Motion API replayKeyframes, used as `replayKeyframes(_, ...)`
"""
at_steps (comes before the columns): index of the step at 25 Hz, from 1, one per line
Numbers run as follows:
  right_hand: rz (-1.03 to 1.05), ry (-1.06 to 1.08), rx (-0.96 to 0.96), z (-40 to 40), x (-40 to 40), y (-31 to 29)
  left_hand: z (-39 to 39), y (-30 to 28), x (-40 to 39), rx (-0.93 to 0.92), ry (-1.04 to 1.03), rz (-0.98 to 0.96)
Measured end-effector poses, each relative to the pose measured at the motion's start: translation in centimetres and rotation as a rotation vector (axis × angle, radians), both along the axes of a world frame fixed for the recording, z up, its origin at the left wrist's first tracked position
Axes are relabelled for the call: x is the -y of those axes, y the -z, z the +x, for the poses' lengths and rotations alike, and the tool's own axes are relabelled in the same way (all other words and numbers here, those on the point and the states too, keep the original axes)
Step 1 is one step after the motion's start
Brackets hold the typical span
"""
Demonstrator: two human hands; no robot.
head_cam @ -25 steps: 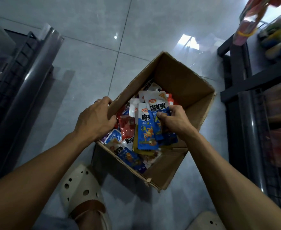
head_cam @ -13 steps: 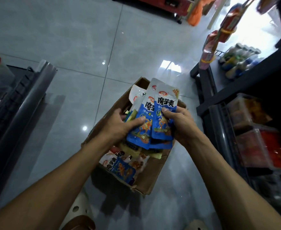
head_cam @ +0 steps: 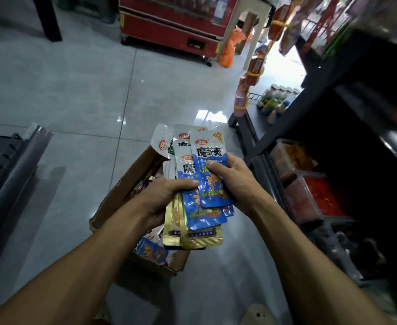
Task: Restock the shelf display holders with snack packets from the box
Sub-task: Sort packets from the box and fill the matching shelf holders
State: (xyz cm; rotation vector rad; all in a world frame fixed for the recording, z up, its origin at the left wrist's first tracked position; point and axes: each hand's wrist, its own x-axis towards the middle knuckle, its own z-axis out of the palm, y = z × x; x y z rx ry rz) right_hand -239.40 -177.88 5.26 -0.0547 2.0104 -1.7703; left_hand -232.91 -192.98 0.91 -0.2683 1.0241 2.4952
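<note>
Both hands meet at chest height over a shop floor: my left hand (head_cam: 162, 200) curls round the left side of a fanned stack of snack packets (head_cam: 201, 188), thumb on the front and fingers hidden behind, while my right hand (head_cam: 233, 181) grips the right side, its thumb pressed flat on the face of the top blue-and-white packet (head_cam: 210, 170). Beneath the blue packets, several gold-edged packets (head_cam: 192, 235) hang lower in the same stack, their bottom seams showing. A white packet (head_cam: 162, 141) sticks out at the upper left of the fan.

Directly below the stack sits the open cardboard box (head_cam: 122, 191) on the grey tiled floor (head_cam: 80, 95), its near wall partly hidden by my left forearm; more packets lie inside, one blue packet (head_cam: 151, 250) visible near its lower corner.

To my right stands a dark shelf unit (head_cam: 347, 95), with clear display holders (head_cam: 309, 188) on a lower level, one holding orange contents and the next red ones. Bottles (head_cam: 278, 102) are grouped on the floor past the shelf's far end. A red cabinet (head_cam: 174, 26) stands against the far side of the room, and a grey metal rack (head_cam: 12, 174) edges the scene at left.
</note>
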Motion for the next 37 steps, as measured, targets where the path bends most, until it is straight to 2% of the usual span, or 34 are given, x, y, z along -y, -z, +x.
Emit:
replayKeyframes(6,0.094,0.227,-0.189,1.7,-3.7,-4.2,0.2,-4.2,-4.0,-0.067,-0.143,-0.014)
replayKeyframes(10,0.094,0.285,-0.176,3.5,-6.8,-7.5,0.1,-7.6,-7.3,-0.084,-0.219,-0.019)
replayKeyframes(12,0.071,0.308,-0.176,4.3,-8.5,-8.9,0.3,-8.9,-8.7,-0.100,-0.195,0.025)
replayKeyframes(15,0.074,0.423,-0.186,5.2,-11.1,-10.5,0.6,-10.4,-10.3,-0.093,-0.037,0.103)
replayKeyframes(18,0.120,0.490,-0.247,6.2,-13.3,-11.8,0.8,-11.4,-12.2,-0.122,0.011,0.017)
replayKeyframes(21,0.188,0.443,-0.324,7.4,-15.5,-12.7,0.8,-12.4,-14.7,-0.140,-0.019,-0.064)
replayKeyframes(23,0.150,0.487,-0.318,8.0,-17.0,-13.0,0.8,-13.0,-16.3,-0.136,-0.017,-0.069)
replayKeyframes(27,0.061,0.711,-0.260,8.8,-20.4,-13.5,0.6,-13.8,-19.8,-0.143,0.049,-0.062)
replayKeyframes(31,0.011,0.819,-0.181,10.4,-23.9,-14.4,0.2,-14.4,-23.3,-0.166,0.105,-0.133)
replayKeyframes(37,-0.148,1.011,-0.263,14.8,-27.2,-16.4,2.0,-16.4,-27.9,-0.256,0.194,-0.159)
